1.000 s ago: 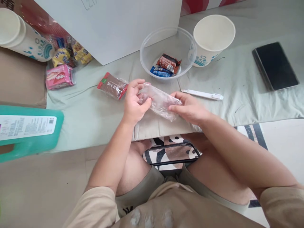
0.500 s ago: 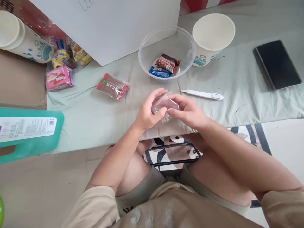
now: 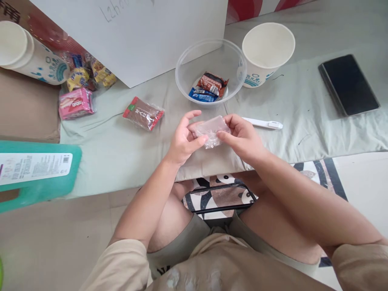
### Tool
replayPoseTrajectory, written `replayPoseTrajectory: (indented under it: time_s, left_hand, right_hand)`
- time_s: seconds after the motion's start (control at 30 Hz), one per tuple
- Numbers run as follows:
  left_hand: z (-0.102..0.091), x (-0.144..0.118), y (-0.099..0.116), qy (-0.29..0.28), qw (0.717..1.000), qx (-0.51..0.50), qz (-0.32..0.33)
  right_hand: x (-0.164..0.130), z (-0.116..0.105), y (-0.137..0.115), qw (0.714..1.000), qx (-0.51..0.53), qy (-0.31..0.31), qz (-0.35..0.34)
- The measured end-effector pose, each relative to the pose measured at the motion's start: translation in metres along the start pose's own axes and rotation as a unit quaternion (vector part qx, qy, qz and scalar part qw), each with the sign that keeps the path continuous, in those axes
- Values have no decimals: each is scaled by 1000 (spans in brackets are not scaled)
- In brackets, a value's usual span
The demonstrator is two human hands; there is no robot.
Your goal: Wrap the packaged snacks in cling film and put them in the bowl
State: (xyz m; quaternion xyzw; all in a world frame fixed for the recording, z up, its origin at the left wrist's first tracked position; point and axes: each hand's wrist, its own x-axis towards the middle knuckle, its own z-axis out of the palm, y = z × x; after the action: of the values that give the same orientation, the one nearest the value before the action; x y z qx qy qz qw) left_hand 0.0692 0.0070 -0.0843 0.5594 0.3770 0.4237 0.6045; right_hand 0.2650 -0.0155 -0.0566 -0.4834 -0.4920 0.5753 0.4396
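Note:
Between my two hands is a small clear plastic bag (image 3: 211, 128), crinkled along its lower edge. My left hand (image 3: 184, 139) pinches its left side, thumb on top. My right hand (image 3: 245, 136) grips the right side between thumb and fingers. Just beyond them, a clear plastic bowl (image 3: 182, 83) holds a brown snack packet (image 3: 212, 83) and a blue one (image 3: 202, 95). A white utility knife (image 3: 266, 123) lies to the right, partly hidden by my right hand. To the left lies a red-and-brown snack packet (image 3: 143, 113).
A white paper bucket (image 3: 268, 52) stands beside the bowl, and a black phone (image 3: 350, 85) lies at right. Along the left are stacked paper buckets (image 3: 33, 60), a pink packet (image 3: 76, 104), yellow packets (image 3: 79, 79) and a green jug (image 3: 72, 169). A white board (image 3: 145, 44) stands behind.
The plastic bag is spread flatter between my hands. My right hand has shifted slightly left and covers the knife's tip. The whole view has moved a little.

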Motion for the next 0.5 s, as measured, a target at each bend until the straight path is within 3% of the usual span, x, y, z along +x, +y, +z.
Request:
replayPoseTrajectory:
  time_s: [0.1, 0.3, 0.4, 0.5]
  left_hand:
    - [2, -1, 1, 6, 999, 36, -31]
    - [8, -3, 7, 6, 999, 45, -13]
    - [9, -2, 12, 22, 997, 68, 17]
    - [9, -3, 19, 56, 986, 139, 67]
  right_hand:
    - [-1, 3, -7, 1000, 24, 11, 2]
    - [1, 4, -11, 999, 6, 33, 6]
    - [3, 2, -9, 998, 1, 66, -5]
    - [3, 1, -7, 998, 4, 61, -19]
